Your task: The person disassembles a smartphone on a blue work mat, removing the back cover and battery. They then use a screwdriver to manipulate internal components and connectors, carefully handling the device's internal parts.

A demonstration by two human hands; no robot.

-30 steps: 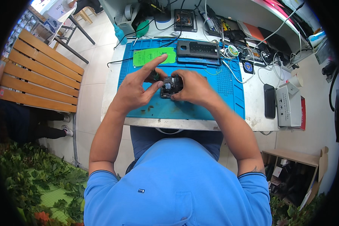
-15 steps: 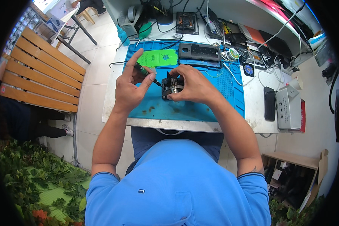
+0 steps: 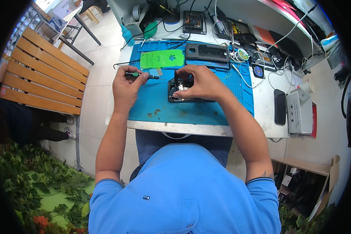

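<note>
On the blue work mat (image 3: 152, 109) lies a dark disassembled phone (image 3: 177, 97), partly hidden under my right hand (image 3: 201, 84), which is closed on it with a small black piece raised between finger and thumb. My left hand (image 3: 126, 84) grips a black and green screwdriver (image 3: 152, 76), its thin tip pointing right, just left of the phone and apart from it. Behind them are a bright green plate (image 3: 158, 58), a small pale piece (image 3: 156, 71) and a dark phone frame (image 3: 206, 54).
A turquoise bottle (image 3: 127, 36), green blower (image 3: 150, 30), solder spool (image 3: 241, 55) and cables crowd the back. A black phone (image 3: 279, 107) and white box (image 3: 298, 111) stand right. To the left are a slatted wooden seat (image 3: 46, 70), a person's legs (image 3: 50, 128) and another seated person (image 3: 93, 4).
My left hand with the screwdriver has moved left and down from beside the phone, the screwdriver now nearly horizontal. My right hand keeps hold of the phone, whose black piece has been lifted upright.
</note>
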